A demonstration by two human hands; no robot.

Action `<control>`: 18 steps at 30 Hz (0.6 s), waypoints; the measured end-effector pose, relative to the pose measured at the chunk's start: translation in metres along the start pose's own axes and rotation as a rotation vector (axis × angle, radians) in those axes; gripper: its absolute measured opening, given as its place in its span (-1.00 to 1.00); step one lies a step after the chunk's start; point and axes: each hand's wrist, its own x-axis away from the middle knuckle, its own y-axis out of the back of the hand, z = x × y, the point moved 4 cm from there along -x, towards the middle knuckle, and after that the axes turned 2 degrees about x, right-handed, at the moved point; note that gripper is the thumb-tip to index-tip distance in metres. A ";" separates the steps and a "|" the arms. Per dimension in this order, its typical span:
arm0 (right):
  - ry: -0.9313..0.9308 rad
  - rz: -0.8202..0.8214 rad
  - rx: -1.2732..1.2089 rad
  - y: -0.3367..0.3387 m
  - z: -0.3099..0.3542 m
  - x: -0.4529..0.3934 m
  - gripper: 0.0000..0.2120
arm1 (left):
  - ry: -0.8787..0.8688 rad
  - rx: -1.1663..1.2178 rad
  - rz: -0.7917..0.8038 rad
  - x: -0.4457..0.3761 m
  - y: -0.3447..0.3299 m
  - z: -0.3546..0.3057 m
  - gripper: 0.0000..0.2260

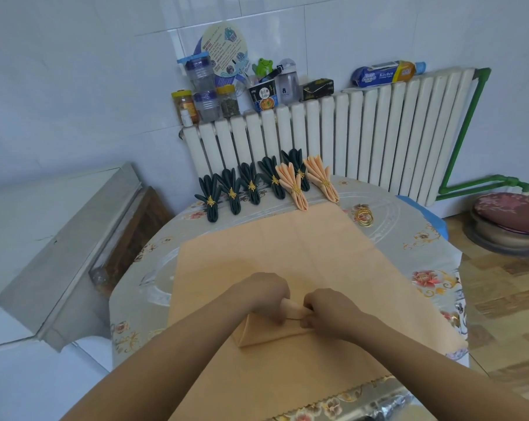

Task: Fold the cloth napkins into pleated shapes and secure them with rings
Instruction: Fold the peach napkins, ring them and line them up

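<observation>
Hands meet over the peach napkin (275,247) spread on the table (408,250): left hand (261,294) and right hand (327,314) pinch, it seems, a raised fold to form a pleat, rings (364,217) waiting nearby.

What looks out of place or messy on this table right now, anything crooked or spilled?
Nothing looks spilled or damaged. One small oddity: in the back row, a dark green napkin sits behind the peach napkins, breaking the colour grouping. The gold rings lie in a loose pile beside the flat peach cloth.
</observation>
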 end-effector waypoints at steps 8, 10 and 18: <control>0.169 -0.526 -0.027 0.016 0.006 0.021 -0.72 | 0.053 -0.355 -0.373 0.043 0.016 -0.025 -0.87; 0.189 -0.445 -0.068 0.005 0.006 0.022 -0.80 | 0.071 -0.303 -0.312 0.049 -0.005 -0.031 -0.84; 0.132 -0.156 -0.214 0.000 0.001 0.020 -0.78 | 0.237 0.183 -0.164 0.072 -0.027 0.016 -0.88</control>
